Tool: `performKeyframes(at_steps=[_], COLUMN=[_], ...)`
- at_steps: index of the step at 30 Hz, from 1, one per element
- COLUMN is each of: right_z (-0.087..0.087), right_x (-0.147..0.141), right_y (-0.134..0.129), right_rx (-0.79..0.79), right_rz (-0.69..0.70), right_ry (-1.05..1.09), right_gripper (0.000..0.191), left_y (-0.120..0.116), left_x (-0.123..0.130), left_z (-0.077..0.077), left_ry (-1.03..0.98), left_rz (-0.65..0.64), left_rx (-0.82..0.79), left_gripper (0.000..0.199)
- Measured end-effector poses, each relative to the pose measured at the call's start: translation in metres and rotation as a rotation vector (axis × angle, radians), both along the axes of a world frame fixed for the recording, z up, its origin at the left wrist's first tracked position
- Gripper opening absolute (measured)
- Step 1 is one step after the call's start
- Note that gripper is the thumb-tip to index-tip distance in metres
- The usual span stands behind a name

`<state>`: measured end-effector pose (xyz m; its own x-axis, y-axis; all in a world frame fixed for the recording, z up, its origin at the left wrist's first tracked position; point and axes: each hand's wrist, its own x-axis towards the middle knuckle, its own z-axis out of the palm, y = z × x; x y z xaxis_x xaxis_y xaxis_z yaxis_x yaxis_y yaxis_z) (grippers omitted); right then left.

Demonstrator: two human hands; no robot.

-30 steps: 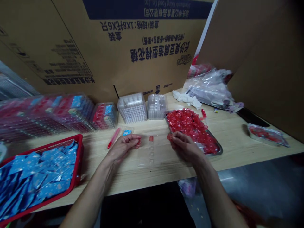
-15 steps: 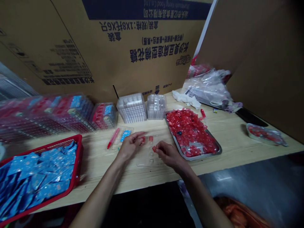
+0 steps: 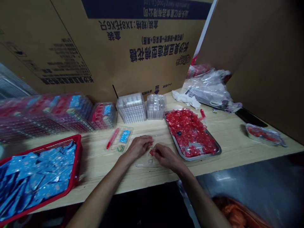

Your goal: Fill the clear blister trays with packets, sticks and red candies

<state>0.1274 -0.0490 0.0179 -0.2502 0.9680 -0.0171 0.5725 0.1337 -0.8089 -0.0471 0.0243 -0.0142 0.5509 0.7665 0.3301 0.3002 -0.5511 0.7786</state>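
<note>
Over a clear plastic tray (image 3: 142, 163) on the table, both my hands are close together. My left hand (image 3: 137, 147) is closed in a pinch at the tray's upper part, a small red wrapped piece (image 3: 150, 138) showing at its fingertips. Between the thumb and fingers of my right hand (image 3: 165, 155) is another small red wrapped piece (image 3: 151, 152), held just above the tray's middle. My fingers cover much of the tray. To the right, a metal tray (image 3: 177, 148) is heaped with red wrapped pieces (image 3: 186, 126).
At left stands a red basket (image 3: 79, 158) of blue packets (image 3: 40, 174). A filled clear tray (image 3: 128, 139) with a pink tube (image 3: 112, 138) lies beside my left hand. Stacked clear trays (image 3: 132, 107) and packed trays (image 3: 68, 112) line the back, before a large carton (image 3: 106, 63).
My left hand has moved right, further over the clear tray. My right hand has shifted slightly left and down with its red piece. The hands are closer together.
</note>
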Motion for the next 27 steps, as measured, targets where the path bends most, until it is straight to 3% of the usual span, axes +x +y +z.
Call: performKeyframes(at_steps=[5, 8, 11, 14, 17, 19, 22, 27], right_z=[-0.001, -0.003, -0.004, -0.004, -0.003, -0.003, -0.005, -0.008], right_x=[0.003, 0.003, -0.001, -0.006, -0.007, -0.005, -0.001, -0.001], right_y=[0.002, 0.001, 0.001, 0.001, 0.002, 0.002, 0.003, 0.005], right_rx=[-0.033, -0.061, -0.044, 0.008, -0.021, -0.099, -0.171, -0.194], right_rz=[0.0, -0.042, -0.076, -0.082, -0.076, -0.119, -0.227, -0.238], right_ry=[0.063, 0.133, 0.2, 0.233, 0.34, 0.419, 0.474, 0.516], right_gripper=[0.009, 0.009, 0.009, 0.008, 0.014, 0.024, 0.035, 0.032], left_y=[-0.013, -0.027, -0.042, -0.051, -0.048, -0.044, -0.038, -0.034], left_x=[-0.002, -0.003, 0.0, 0.005, 0.003, -0.001, -0.007, -0.007], left_z=[-0.001, 0.007, 0.018, 0.024, 0.023, 0.021, 0.018, 0.014], left_ry=[0.089, -0.013, -0.21, -0.328, -0.476, -0.487, -0.324, -0.091], left_rz=[-0.019, 0.092, 0.235, 0.17, 0.162, 0.194, 0.207, 0.175], left_rx=[0.078, 0.063, -0.171, -0.549, -0.727, -0.672, -0.456, -0.197], left_gripper=[0.022, 0.028, 0.028, 0.029, 0.033, 0.03, 0.027, 0.021])
